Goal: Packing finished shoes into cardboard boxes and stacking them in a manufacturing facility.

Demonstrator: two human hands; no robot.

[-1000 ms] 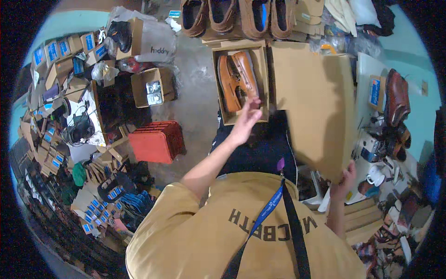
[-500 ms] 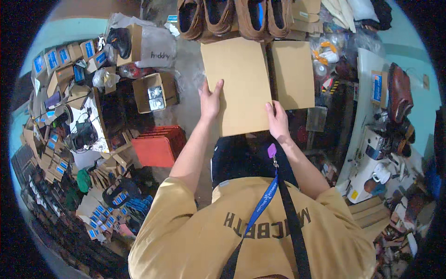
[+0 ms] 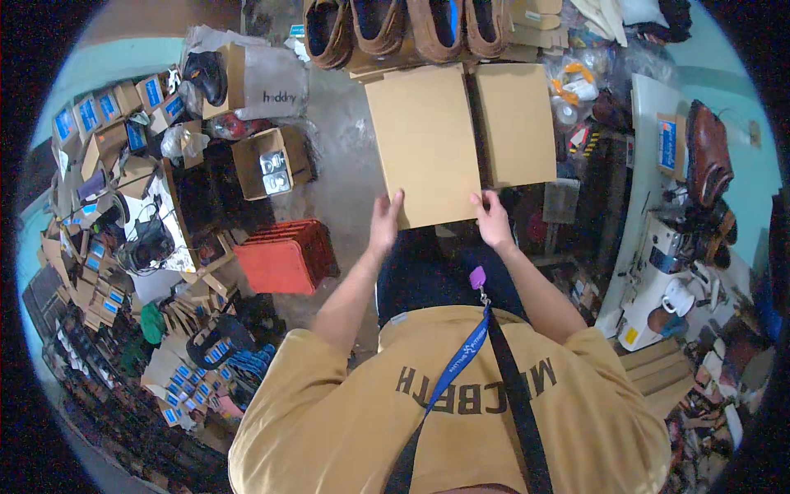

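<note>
A flat tan cardboard panel (image 3: 424,140) lies in front of me, its near edge toward my body. My left hand (image 3: 385,224) grips its near left corner, with the thumb on top and the fingers at the side and underneath. At the near right corner my right hand (image 3: 494,222) holds it the same way, thumb on the upper face. Close to the panel's right side is a second tan cardboard piece (image 3: 518,123), with a dark gap between the two. Brown shoes (image 3: 378,25) stand in a row just beyond the panel's far edge.
A red plastic crate (image 3: 284,257) and an open carton (image 3: 267,169) stand to my left. Stacked shoe boxes (image 3: 90,115) fill the far left. A white sewing machine (image 3: 658,280) and a reddish-brown shoe (image 3: 708,160) are on the right.
My left hand has slid from the middle of the panel's left side to its near corner. The panel has shifted slightly away from me, and my right hand stays on its near right corner.
</note>
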